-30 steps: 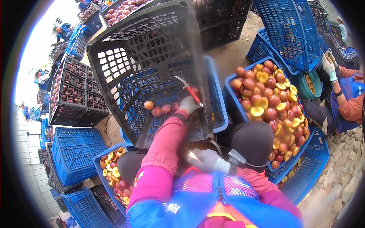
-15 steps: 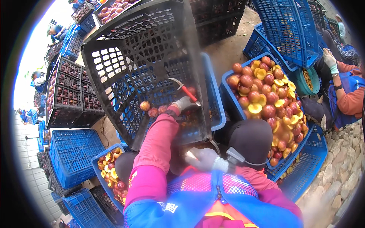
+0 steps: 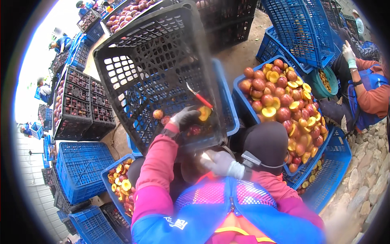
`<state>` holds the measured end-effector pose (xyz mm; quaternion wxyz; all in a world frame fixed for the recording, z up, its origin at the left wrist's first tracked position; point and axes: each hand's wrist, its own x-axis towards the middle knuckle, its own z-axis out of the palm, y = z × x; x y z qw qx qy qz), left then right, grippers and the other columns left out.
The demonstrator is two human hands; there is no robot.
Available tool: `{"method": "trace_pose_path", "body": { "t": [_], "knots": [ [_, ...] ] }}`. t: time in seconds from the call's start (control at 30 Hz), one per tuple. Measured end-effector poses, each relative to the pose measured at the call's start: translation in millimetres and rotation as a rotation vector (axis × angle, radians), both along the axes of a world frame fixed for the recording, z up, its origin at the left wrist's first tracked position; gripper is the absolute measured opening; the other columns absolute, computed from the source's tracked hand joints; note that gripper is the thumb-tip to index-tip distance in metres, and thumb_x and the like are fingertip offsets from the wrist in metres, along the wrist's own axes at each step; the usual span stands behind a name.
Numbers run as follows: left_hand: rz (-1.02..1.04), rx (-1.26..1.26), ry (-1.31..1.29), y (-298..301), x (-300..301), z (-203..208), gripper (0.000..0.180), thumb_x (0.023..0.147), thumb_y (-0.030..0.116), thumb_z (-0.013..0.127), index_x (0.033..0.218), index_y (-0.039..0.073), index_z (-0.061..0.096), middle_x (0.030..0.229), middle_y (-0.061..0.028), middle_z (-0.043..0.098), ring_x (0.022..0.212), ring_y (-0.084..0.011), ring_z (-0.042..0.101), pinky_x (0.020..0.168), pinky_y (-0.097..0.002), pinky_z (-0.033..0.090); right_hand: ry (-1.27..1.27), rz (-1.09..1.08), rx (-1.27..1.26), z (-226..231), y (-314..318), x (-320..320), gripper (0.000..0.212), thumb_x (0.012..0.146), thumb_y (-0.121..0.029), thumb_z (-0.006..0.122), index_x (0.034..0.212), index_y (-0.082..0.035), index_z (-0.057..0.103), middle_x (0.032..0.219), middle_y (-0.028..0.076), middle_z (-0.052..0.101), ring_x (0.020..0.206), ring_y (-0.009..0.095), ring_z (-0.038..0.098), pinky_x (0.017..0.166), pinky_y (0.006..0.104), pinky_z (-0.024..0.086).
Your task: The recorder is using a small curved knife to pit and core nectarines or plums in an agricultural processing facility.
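A black plastic crate (image 3: 162, 49) stands tilted before me over a blue crate, with a few dark red plums (image 3: 158, 114) low inside it. Into its mouth reaches my left hand (image 3: 185, 117), gloved in grey, its fingers closed on a cut plum (image 3: 204, 113) showing yellow flesh. A curved-bladed tool with a red handle (image 3: 204, 101) lies against the crate's inside, beyond that hand. Close to my lap, my gloved right hand (image 3: 220, 162) is closed around something pale, smeared by motion, whose kind I cannot make out.
At my right, a blue crate (image 3: 239, 87) is heaped with whole and halved plums; another blue crate (image 3: 106, 173) of halves is at my left. Stacked black crates (image 3: 87, 105) stand farther left. A co-worker (image 3: 371, 89) sits at the right beside a green basin (image 3: 331, 87).
My left hand has shifted a little left and now has a cut plum showing yellow flesh at its fingertips. My right hand remains near my lap, closed. The view has shifted slightly.
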<state>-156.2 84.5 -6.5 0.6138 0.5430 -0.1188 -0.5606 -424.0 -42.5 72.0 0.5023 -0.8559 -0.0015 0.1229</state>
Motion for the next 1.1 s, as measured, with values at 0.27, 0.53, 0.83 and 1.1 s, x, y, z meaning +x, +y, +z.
{"method": "trace_pose_path", "body": {
  "t": [0.27,0.53,0.83,1.1],
  "knots": [
    [0.373,-0.488,0.221,59.9,-84.0,127.8,0.06,0.103,0.029,0.072,0.153,0.001,0.053,0.147,-0.0163,0.064,0.131,-0.0309,0.066,0.113,-0.0458,0.054,-0.351,-0.291,0.123,71.3,3.7,13.5,0.031,0.113,-0.034,0.059,0.111,-0.004,0.065,0.072,0.014,0.065,0.06,0.031,0.069,0.058,0.0429,0.054],
    [0.516,-0.518,-0.225,74.6,-176.4,130.5,0.032,0.114,0.017,0.054,0.142,0.003,0.061,0.134,-0.0103,0.07,0.118,-0.0232,0.069,0.105,-0.0353,0.054,-0.407,-0.165,-0.167,92.1,35.7,-3.0,0.035,0.112,-0.036,0.056,0.104,-0.003,0.062,0.076,0.029,0.069,0.076,0.052,0.069,0.066,0.0609,0.052],
    [0.764,-0.482,-0.607,83.4,-223.7,158.1,0.041,0.118,0.031,0.038,0.134,0.002,0.062,0.128,-0.0104,0.072,0.115,-0.0201,0.068,0.113,-0.0362,0.048,-0.328,-0.097,-0.287,98.8,56.5,-14.8,0.043,0.112,-0.046,0.054,0.109,-0.005,0.068,0.082,0.025,0.074,0.077,0.048,0.072,0.072,0.0594,0.055],
    [0.577,0.04,-1.218,114.4,-237.9,176.8,0.045,0.116,0.043,0.042,0.131,0.005,0.064,0.118,-0.0069,0.072,0.11,-0.0234,0.069,0.108,-0.0393,0.051,-0.375,-0.019,-0.344,118.8,77.9,-29.7,0.039,0.112,-0.044,0.052,0.104,-0.008,0.064,0.078,0.025,0.072,0.076,0.049,0.072,0.071,0.0613,0.055]
  ]
}}
